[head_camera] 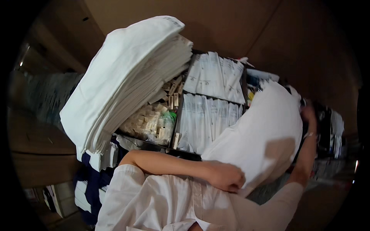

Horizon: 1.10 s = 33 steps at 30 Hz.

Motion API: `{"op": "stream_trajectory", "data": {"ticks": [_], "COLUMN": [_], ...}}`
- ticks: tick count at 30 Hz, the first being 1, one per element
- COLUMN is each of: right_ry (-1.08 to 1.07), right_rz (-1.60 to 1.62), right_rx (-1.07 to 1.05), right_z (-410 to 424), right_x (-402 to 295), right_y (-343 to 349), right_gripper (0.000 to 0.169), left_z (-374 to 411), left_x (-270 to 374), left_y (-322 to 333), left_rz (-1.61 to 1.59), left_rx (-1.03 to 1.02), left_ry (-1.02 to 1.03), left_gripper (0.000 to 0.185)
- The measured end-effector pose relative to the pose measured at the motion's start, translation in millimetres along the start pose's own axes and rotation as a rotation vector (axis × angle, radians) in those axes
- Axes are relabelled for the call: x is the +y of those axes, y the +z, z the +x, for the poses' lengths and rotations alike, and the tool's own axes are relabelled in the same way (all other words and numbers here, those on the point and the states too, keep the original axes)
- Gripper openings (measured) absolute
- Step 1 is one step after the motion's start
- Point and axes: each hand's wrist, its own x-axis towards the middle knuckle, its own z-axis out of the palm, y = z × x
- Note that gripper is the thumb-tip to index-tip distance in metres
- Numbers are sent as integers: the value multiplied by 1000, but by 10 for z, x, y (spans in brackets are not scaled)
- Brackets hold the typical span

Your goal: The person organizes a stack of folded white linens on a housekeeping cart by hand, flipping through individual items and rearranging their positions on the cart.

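Note:
My left hand [227, 176] reaches across in front of my body, its fingers curled on the near edge of a white folded cloth [254, 130]. On the far right, my right hand [307, 112] is at the cloth's far right edge, blurred and partly hidden, so its grip does not show. To the left leans a thick stack of white folded cloths [115, 78]. Between the stack and the cloth lie white clear-wrapped packets [214, 75] in two rows of a dark divided tray, with more packets [196, 124] in the nearer row.
Small printed beige tags [173, 99] and a clear plastic bag of similar pieces [153, 124] fill the tray's left part. A dark blue and white cloth [92, 184] hangs at the lower left. Dark items and papers [336, 130] stand at the far right.

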Motion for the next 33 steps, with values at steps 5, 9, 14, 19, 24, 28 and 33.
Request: {"op": "stream_trajectory", "data": {"ticks": [5,9,14,19,24,28,33], "right_ry": [3,-149,-464,-501,-565,-656,-677], "right_rz": [-31,577,1022,1237,715,385,588], "right_rx": [-173,-43,-371,-645,-44,149,410], "right_z": [157,299,-321,-284,-370,-318,-59], "right_x": [-1217,-1691,-4785,-6539,-7082,-6991,-7114], "right_y": [200,-656,-894,-255,-503,-651,-878], "right_gripper": [45,29,41,53,41,34,33], "left_z": [-568,-1575,-2462,-2838,-3004,-3215,-3993], "left_x": [316,812,1073,1277,1419,1531,1724], "left_y": [-622,-1151,-839,-506,-276,-171,69], "left_rz": [60,819,1216,1150,1200,1195,1029], "left_rx": [493,1175,1414,1384,1407,1513,1967], "left_ry": [-225,-583,-1097,-1119,-1151,-1187,-841], "left_gripper": [45,43,44,37,44,42,13]}}
